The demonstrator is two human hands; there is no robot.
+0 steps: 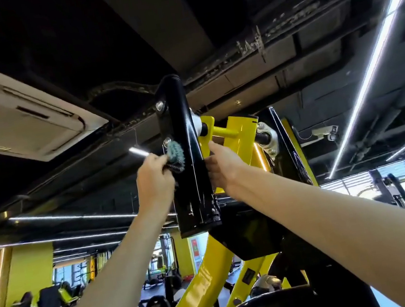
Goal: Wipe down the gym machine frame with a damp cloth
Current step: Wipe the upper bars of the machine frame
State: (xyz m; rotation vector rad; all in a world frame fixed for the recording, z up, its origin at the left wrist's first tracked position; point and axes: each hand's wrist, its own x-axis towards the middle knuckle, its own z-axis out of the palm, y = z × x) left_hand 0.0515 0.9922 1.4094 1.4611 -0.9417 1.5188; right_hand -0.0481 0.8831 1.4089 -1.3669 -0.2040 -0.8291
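Observation:
I look up at the top of a gym machine. Its black upright post (pixel 185 140) rises at the middle, joined by a pivot to yellow frame arms (pixel 235 131). My left hand (pixel 154 181) grips a teal and dark cloth (pixel 175 155) and holds it against the left face of the black post, just under a bolt. My right hand (pixel 222 164) reaches behind the post's right edge, fingers curled onto the frame there; its fingertips are hidden by the post.
A second black upright (pixel 285 144) stands to the right. Yellow struts (pixel 194 302) slope down below. Overhead are dark ducts, a ceiling air unit (pixel 10 115), light strips and a camera (pixel 326 132). Other gym machines and weight plates fill the floor at lower left.

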